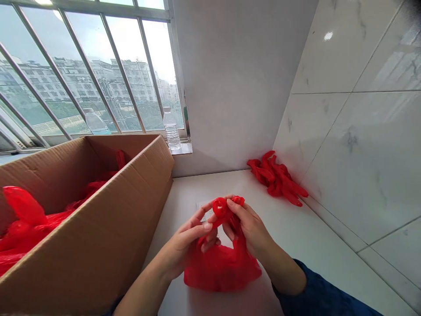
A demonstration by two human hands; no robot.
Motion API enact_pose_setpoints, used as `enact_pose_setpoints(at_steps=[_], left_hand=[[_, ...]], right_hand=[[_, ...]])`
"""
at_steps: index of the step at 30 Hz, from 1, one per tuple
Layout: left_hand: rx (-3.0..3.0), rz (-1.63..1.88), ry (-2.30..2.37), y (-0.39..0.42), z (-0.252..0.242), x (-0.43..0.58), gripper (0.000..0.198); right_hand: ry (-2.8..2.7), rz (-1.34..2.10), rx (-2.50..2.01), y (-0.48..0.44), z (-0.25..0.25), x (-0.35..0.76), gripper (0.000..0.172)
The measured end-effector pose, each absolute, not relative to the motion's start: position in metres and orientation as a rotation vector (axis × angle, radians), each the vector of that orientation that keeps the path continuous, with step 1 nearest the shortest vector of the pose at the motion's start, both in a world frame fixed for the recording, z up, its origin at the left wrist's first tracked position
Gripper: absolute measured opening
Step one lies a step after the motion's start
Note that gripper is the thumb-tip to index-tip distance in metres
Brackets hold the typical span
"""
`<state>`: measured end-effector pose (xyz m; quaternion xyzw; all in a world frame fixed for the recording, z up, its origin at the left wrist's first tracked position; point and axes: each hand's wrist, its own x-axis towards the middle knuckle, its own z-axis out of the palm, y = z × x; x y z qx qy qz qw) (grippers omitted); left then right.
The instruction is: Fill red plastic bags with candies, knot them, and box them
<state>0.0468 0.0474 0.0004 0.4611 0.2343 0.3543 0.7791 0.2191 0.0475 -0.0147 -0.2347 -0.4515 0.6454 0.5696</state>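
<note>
Both hands hold a thin red plastic bag (223, 270) above the white surface. Its upper part is gathered and rolled between the fingers, while the wider lower part hangs loose. My left hand (197, 232) pinches the rolled red plastic from the left, thumb on the near side. From the right, my right hand (251, 224) grips the gathered top with thumb and fingers. Some fingertips of both hands are partly hidden behind the red plastic. A gap shows between the bag's two raised strips, which look like handles.
A large open cardboard box (108, 224) with several red plastic bags (26, 219) stands at left. More crumpled red plastic (276, 177) lies by the tiled wall on the white tabletop (296, 245). Clear bottles (171, 129) stand near the barred window (98, 74).
</note>
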Motion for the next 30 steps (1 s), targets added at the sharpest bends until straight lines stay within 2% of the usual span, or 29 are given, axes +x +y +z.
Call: enact_pose_setpoints(at_steps=[2,7,9,12,15,21,27,30], left_hand=[[0.944,0.766,0.478,0.048,0.001,0.046,0.057],[0.917,0.830,0.578,0.049,0.000,0.046,0.048],[0.986,0.874,0.657,0.049,-0.001,0.047,0.048],[1.146,0.908,0.727,0.049,0.000,0.047,0.053],[1.194,0.908,0.751,0.047,0.000,0.046,0.050],[1.245,0.816,0.766,0.048,0.001,0.046,0.049],[1.318,0.940,0.860,0.049,0.000,0.044,0.039],[1.366,1.011,0.885,0.046,0.000,0.042,0.033]], right_hand=[[-1.050,1.518,-0.534,0.049,-0.015,0.220,0.024],[-1.447,1.322,-0.543,0.047,-0.006,0.231,0.045],[-1.652,1.116,-0.628,0.045,-0.002,0.237,0.037],[-1.834,0.804,-0.754,0.041,0.002,0.243,0.008],[-1.887,0.614,-0.793,0.038,0.001,0.243,0.020],[-1.866,0.255,-0.825,0.037,-0.007,0.239,0.018],[-1.929,0.027,-0.831,0.038,-0.003,0.247,0.031],[-1.963,-0.027,-0.841,0.036,0.001,0.252,0.032]])
